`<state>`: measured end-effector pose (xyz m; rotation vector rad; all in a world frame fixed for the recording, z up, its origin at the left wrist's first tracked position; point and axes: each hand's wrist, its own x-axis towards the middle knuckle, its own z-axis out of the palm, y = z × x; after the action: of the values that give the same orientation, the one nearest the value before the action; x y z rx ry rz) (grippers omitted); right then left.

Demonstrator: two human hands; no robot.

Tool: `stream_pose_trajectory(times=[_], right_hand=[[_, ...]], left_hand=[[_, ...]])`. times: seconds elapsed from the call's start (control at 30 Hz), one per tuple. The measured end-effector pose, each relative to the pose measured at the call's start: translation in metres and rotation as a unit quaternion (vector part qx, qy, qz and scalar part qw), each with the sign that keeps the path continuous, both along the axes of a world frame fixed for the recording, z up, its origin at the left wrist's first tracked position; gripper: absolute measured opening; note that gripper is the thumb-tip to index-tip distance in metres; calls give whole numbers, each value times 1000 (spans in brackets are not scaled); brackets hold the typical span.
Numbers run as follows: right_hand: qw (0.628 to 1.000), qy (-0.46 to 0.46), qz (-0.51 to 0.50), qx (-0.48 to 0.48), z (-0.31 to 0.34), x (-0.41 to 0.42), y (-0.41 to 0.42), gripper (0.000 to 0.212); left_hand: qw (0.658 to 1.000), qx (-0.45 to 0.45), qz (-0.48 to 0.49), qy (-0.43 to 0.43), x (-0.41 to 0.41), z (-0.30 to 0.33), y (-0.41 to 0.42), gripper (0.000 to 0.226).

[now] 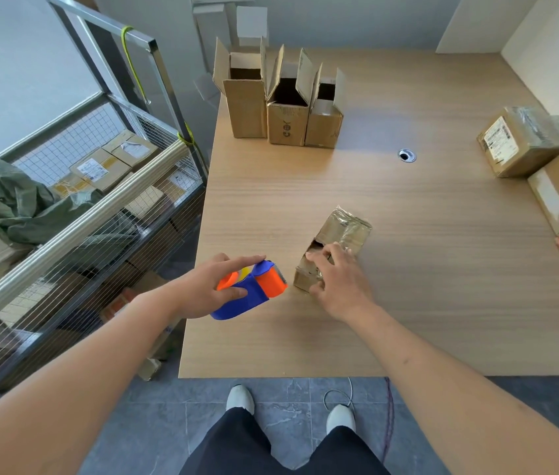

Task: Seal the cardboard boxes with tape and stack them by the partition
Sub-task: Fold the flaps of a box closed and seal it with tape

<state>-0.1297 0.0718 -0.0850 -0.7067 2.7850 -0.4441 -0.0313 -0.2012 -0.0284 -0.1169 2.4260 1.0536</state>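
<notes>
A small cardboard box (343, 231) lies on its side on the wooden table (408, 269), its far end wrapped in clear tape. My right hand (338, 281) grips the box's near end, fingers curled over the flaps. Just left of it, my left hand (213, 286) holds a blue and orange tape dispenser (254, 291), its toothed edge pointing toward the box. Three open-topped cardboard boxes (284, 108) stand upright at the table's far side.
Sealed boxes (524, 142) are stacked along the white partition (552, 46) at the right edge of the table. A wire-mesh cart (99, 207) full of parcels stands to the left. A cable grommet (407, 155) is set in the tabletop.
</notes>
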Motion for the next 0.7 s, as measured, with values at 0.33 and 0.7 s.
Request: stream_pose_trajectory(times=[0.33, 0.7], right_hand=[[997, 5, 80, 2, -4, -13, 6, 70], [887, -321, 1, -333, 36, 10, 4, 17]], left_hand=[[1000, 4, -29, 3, -1, 6, 14, 69], [998, 31, -38, 37, 7, 19, 33, 74]])
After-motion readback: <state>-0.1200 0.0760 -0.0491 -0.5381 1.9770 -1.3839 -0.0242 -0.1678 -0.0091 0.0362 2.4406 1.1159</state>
